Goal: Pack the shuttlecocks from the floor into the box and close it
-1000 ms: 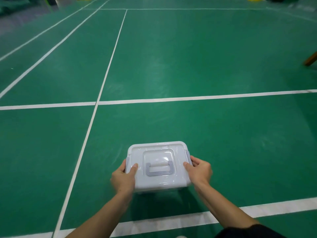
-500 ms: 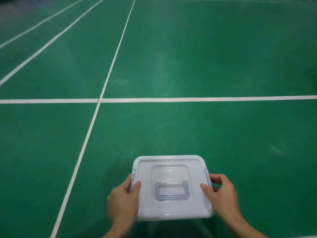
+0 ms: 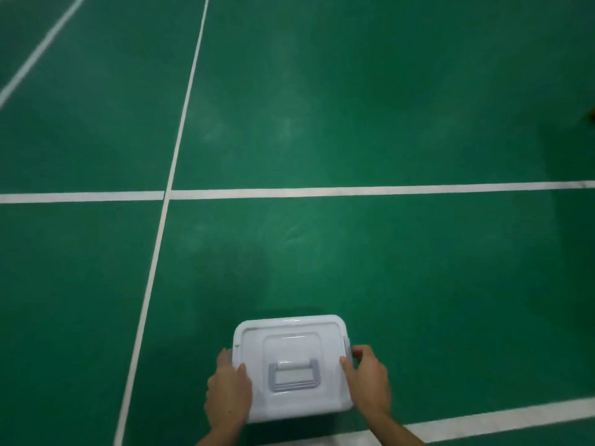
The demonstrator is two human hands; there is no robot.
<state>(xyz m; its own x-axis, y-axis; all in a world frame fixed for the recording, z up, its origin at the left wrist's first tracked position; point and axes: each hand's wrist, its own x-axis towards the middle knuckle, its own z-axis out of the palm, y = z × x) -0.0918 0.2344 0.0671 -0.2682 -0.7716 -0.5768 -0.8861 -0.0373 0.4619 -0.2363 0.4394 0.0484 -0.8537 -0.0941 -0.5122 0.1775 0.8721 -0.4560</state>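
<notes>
Two hands are on the box (image 3: 291, 365), which sits on the green floor (image 3: 354, 123) just ahead of a white court line (image 3: 499, 420), lid (image 3: 289, 336) already on. Left hand (image 3: 229, 392) lies against the left edge, thumb over the lid and fingers (image 3: 223, 357) curled down the side. Right hand (image 3: 368, 381) mirrors it, fingers (image 3: 362, 350) hooked at the grey side latch (image 3: 346, 347). Both are loosely closed on the box rather than gripping hard.

No shuttlecocks show on the floor, so packing appears done and the step in hand is judged to be latching. Recommended: press the lid flat with both thumbs, then swing each latch fully home, checking both sides (the left one is hidden behind the hand). The folded handle (image 3: 293, 375) should stay down meanwhile.

No brand, label or legible writing is visible on box or floor.
</notes>
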